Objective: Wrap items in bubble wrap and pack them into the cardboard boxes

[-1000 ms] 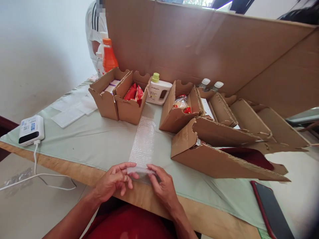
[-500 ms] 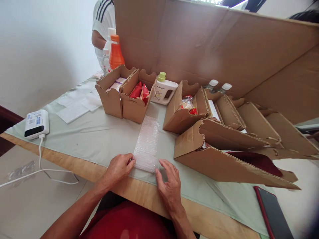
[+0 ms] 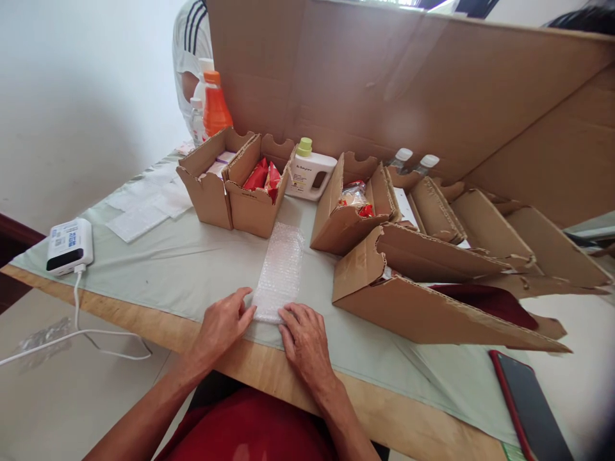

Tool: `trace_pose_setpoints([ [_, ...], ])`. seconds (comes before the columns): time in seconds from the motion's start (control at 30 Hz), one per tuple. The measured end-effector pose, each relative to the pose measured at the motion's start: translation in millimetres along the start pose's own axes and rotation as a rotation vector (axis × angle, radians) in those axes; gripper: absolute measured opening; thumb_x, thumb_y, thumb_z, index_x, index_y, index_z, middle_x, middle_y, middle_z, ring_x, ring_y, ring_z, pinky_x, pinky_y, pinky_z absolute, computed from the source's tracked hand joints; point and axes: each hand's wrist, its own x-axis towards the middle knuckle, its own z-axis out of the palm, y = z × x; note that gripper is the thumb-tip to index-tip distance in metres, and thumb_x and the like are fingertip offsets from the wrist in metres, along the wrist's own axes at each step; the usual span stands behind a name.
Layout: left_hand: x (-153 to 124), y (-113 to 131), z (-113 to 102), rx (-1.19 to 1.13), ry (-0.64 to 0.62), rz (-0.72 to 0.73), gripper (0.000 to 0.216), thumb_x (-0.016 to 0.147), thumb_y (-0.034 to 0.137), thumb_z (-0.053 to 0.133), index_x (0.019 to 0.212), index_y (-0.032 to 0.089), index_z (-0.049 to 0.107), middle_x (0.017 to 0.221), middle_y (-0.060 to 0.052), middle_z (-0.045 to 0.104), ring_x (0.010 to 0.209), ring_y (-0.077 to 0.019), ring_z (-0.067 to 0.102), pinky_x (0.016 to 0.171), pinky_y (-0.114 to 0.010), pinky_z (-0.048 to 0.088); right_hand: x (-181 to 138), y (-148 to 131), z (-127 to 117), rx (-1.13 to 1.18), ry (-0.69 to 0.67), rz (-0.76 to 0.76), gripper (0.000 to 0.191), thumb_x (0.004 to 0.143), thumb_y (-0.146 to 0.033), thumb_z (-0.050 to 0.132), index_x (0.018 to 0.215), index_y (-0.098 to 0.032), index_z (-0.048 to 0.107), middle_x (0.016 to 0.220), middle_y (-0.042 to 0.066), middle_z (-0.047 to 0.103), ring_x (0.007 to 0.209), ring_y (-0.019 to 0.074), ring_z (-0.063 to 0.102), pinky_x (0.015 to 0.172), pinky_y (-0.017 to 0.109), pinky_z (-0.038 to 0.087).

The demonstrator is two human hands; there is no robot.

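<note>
A narrow strip of clear bubble wrap (image 3: 281, 266) lies flat on the pale green cloth (image 3: 192, 275), its near end close to the table edge. My left hand (image 3: 225, 323) rests at the strip's near left corner. Its thumb tip touches the edge there, and the index finger is a little apart from the thumb. At the near right corner, my right hand (image 3: 307, 339) has its fingers curled over the wrap, with the thumb close beneath the index finger.
Cardboard bins (image 3: 257, 211) with red packets and small boxes stand behind the strip; more bins (image 3: 432, 314) fill the right. A white detergent bottle (image 3: 310, 176) sits between them. A white device (image 3: 70, 245) with a cable is at left, a phone (image 3: 531, 403) at right. Someone's sleeve (image 3: 195, 35) shows behind.
My right hand has moved left and its fingers have closed onto the near right corner of the bubble wrap. My left thumb and index finger have parted slightly. The view has shifted a little.
</note>
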Motion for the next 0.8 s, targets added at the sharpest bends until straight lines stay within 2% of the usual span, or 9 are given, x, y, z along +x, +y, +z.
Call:
trace_pose_setpoints([
  [0.13, -11, -15, 6, -0.085, 0.256, 0.326, 0.034, 0.092, 0.022, 0.055, 0.125, 0.021, 0.062, 0.114, -0.01, 0.069, 0.105, -0.0246, 0.065, 0.092, -0.037, 0.053, 3, 2, 1, -0.017, 0.02, -0.014, 0.027, 0.094, -0.011, 0.053, 0.114, -0.022, 0.069, 0.114, 0.009, 0.071, 0.105, 0.0252, 0.061, 0.085, 0.039, 0.047],
  [0.23, -14, -17, 13, -0.081, 0.249, 0.46, 0.034, 0.089, 0.015, 0.058, 0.121, 0.022, 0.065, 0.13, -0.012, 0.064, 0.118, -0.0275, 0.059, 0.101, -0.044, 0.05, 5, 2, 1, -0.005, 0.04, -0.003, 0.025, 0.097, -0.012, 0.052, 0.111, -0.022, 0.07, 0.11, 0.008, 0.072, 0.101, 0.0241, 0.062, 0.084, 0.038, 0.046],
  [0.3, -14, -14, 17, -0.106, 0.232, 0.474, 0.03, 0.091, 0.011, 0.055, 0.116, 0.022, 0.068, 0.127, -0.011, 0.066, 0.117, -0.0266, 0.06, 0.099, -0.044, 0.051, 6, 2, -2, 0.015, 0.037, 0.006, 0.024, 0.098, -0.013, 0.052, 0.111, -0.022, 0.07, 0.106, 0.007, 0.074, 0.098, 0.0239, 0.064, 0.085, 0.039, 0.045],
  [0.47, -12, -5, 12, -0.25, 0.135, 0.433, 0.022, 0.095, 0.015, 0.05, 0.102, 0.02, 0.071, 0.093, -0.007, 0.074, 0.091, -0.0216, 0.065, 0.086, -0.038, 0.053, 3, 2, -16, 0.16, -0.028, 0.053, 0.021, 0.1, -0.02, 0.051, 0.109, -0.023, 0.07, 0.094, 0.004, 0.077, 0.085, 0.0207, 0.068, 0.08, 0.037, 0.047],
  [0.6, -8, -3, 11, -0.255, 0.084, 0.341, 0.023, 0.093, 0.019, 0.051, 0.101, 0.02, 0.073, 0.093, -0.007, 0.077, 0.089, -0.0217, 0.069, 0.086, -0.038, 0.053, 0, 3, -23, 0.151, 0.089, 0.106, 0.023, 0.099, -0.025, 0.052, 0.115, -0.024, 0.069, 0.1, 0.006, 0.076, 0.091, 0.0219, 0.068, 0.081, 0.037, 0.049],
  [0.7, -1, -3, 17, -0.232, 0.104, 0.289, 0.024, 0.092, 0.02, 0.051, 0.102, 0.02, 0.073, 0.096, -0.007, 0.078, 0.089, -0.0219, 0.07, 0.085, -0.035, 0.054, -4, 3, -22, 0.095, 0.201, 0.06, 0.025, 0.098, -0.023, 0.053, 0.121, -0.024, 0.065, 0.112, 0.008, 0.073, 0.102, 0.0236, 0.066, 0.087, 0.039, 0.047],
  [0.8, 6, -2, 24, -0.216, 0.13, 0.271, 0.024, 0.093, 0.021, 0.051, 0.103, 0.02, 0.072, 0.097, -0.008, 0.076, 0.087, -0.0217, 0.07, 0.084, -0.034, 0.055, -7, 2, -17, 0.052, 0.163, -0.026, 0.028, 0.096, -0.019, 0.056, 0.122, -0.023, 0.064, 0.119, 0.01, 0.071, 0.109, 0.0259, 0.063, 0.092, 0.042, 0.046],
])
